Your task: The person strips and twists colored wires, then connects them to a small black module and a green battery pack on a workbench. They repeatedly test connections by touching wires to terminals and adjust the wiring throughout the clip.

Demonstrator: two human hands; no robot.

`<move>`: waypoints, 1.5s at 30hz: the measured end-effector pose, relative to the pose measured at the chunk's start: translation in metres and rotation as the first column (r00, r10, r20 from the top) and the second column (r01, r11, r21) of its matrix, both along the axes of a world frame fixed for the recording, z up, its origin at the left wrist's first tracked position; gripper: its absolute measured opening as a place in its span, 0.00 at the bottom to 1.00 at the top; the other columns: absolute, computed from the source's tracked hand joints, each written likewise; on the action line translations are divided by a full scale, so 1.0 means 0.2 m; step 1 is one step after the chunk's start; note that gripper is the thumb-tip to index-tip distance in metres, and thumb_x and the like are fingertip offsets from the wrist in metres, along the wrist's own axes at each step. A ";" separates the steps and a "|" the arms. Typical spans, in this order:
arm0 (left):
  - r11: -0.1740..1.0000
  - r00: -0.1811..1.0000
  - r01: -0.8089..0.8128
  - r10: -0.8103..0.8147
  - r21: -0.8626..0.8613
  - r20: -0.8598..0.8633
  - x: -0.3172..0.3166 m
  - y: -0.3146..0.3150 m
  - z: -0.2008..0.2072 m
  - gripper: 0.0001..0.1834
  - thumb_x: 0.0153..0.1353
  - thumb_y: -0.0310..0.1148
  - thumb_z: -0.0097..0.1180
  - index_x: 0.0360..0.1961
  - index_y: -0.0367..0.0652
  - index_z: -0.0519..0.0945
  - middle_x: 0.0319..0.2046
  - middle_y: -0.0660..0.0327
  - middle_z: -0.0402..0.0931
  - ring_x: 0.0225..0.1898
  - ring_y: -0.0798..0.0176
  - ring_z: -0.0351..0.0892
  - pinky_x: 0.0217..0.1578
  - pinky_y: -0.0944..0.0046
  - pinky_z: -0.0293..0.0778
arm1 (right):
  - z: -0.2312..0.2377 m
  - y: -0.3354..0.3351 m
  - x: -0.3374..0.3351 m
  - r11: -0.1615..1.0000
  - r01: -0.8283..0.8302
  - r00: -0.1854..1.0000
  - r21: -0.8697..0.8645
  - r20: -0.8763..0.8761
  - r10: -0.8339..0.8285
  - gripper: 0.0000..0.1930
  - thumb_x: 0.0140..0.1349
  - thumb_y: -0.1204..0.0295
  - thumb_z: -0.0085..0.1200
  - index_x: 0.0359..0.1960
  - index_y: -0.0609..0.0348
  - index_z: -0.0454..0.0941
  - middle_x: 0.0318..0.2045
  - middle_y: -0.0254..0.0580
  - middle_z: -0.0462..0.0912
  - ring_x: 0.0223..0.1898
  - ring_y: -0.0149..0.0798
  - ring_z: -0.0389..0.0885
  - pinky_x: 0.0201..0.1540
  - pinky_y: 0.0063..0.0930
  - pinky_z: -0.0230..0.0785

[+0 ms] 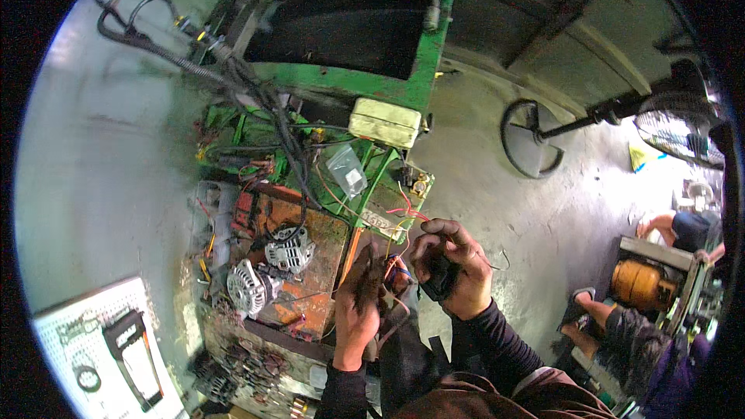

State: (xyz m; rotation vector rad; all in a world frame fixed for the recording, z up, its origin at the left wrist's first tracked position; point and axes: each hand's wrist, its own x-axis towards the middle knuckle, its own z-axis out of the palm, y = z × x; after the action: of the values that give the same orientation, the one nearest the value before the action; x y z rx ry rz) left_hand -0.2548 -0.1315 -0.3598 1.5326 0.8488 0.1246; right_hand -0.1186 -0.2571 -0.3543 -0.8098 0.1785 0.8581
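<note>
My left hand (358, 300) is closed near the middle of the view, fingers pointing away from me, with a bundle of thin coloured wires (394, 268) at its fingertips. Yellow, red, blue and pale strands show between the two hands. Facing it, my right hand (463, 268) is curled, thumb and forefinger close together by the end of a red wire (407, 211). A dark object (441, 278), its kind unclear, sits in the right palm. The red wires run from the green machine frame (392, 221) just beyond my hands.
Two alternators (250, 289) (289, 250) rest on an orange worktop (314, 291) at left. A pale box (386, 122) and a plastic bag (347, 172) are on the green machine. A fan stand base (532, 138) is at right. Two people sit far right by an orange gas cylinder (642, 285).
</note>
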 end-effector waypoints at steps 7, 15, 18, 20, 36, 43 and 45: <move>0.994 0.995 -0.100 0.101 -0.052 0.022 0.13 -0.15 0.05 0.30 0.72 0.39 0.56 0.69 0.36 0.67 0.35 0.64 0.78 0.32 0.73 0.74 0.33 0.71 0.74 | 0.02 0.00 0.07 0.997 -0.064 0.998 0.039 -0.008 0.065 0.23 0.62 0.67 0.49 0.55 0.69 0.70 0.41 0.55 0.81 0.30 0.39 0.79 0.33 0.29 0.73; 0.944 0.945 -0.327 0.327 -0.040 -0.006 0.23 -0.27 0.10 0.23 0.74 0.40 0.53 0.62 0.37 0.75 0.34 0.67 0.79 0.32 0.77 0.73 0.32 0.75 0.70 | 0.06 -0.03 0.09 0.992 -0.109 0.994 -0.065 0.008 0.109 0.24 0.62 0.65 0.48 0.55 0.71 0.70 0.41 0.53 0.82 0.32 0.37 0.79 0.35 0.27 0.72; 0.853 0.861 -0.463 0.497 -0.240 0.105 0.25 -0.29 0.07 0.17 0.75 0.39 0.51 0.53 0.35 0.80 0.36 0.65 0.81 0.32 0.76 0.75 0.32 0.74 0.73 | 0.06 -0.04 0.08 0.988 -0.135 0.989 -0.075 0.052 0.140 0.25 0.62 0.65 0.49 0.56 0.72 0.70 0.41 0.52 0.82 0.32 0.37 0.80 0.35 0.27 0.73; 0.808 0.828 -0.538 0.560 -0.239 0.032 0.24 -0.29 0.05 0.17 0.71 0.42 0.56 0.48 0.37 0.81 0.31 0.65 0.78 0.28 0.72 0.74 0.29 0.69 0.72 | 0.05 -0.05 0.09 0.982 -0.172 0.981 -0.072 0.083 0.178 0.25 0.62 0.65 0.49 0.57 0.71 0.70 0.42 0.51 0.82 0.33 0.37 0.80 0.35 0.27 0.73; 0.322 0.543 -0.563 0.838 -0.761 -0.047 0.10 -0.27 -0.29 0.16 0.67 0.38 0.62 0.49 0.37 0.79 0.40 0.56 0.83 0.38 0.58 0.85 0.33 0.58 0.84 | -0.28 0.05 0.05 0.948 -0.306 0.936 0.089 0.212 0.283 0.20 0.66 0.69 0.42 0.56 0.68 0.71 0.53 0.49 0.80 0.55 0.41 0.77 0.61 0.34 0.64; 0.614 0.553 -0.105 0.690 -0.782 0.468 0.02 -0.14 -0.60 0.20 0.70 0.31 0.53 0.59 0.32 0.72 0.53 0.50 0.79 0.52 0.51 0.82 0.48 0.49 0.84 | -0.47 0.23 0.10 0.814 -0.570 0.590 0.115 0.747 0.307 0.26 0.75 0.59 0.42 0.64 0.68 0.69 0.62 0.49 0.74 0.65 0.43 0.68 0.69 0.37 0.55; 0.670 0.531 -0.129 0.669 -0.731 0.519 0.02 -0.13 -0.65 0.16 0.70 0.30 0.54 0.54 0.32 0.77 0.48 0.49 0.82 0.49 0.50 0.84 0.44 0.48 0.86 | -0.50 0.25 0.13 0.753 -0.649 0.491 0.110 0.817 0.304 0.23 0.75 0.63 0.42 0.65 0.66 0.69 0.62 0.49 0.74 0.66 0.43 0.68 0.70 0.36 0.54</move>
State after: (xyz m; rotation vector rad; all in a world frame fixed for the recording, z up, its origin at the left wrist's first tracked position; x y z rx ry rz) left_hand -0.2518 -0.1567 -0.4891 0.4693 0.4556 0.7525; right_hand -0.0931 -0.2069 -0.4547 -0.7615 -1.0422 0.9652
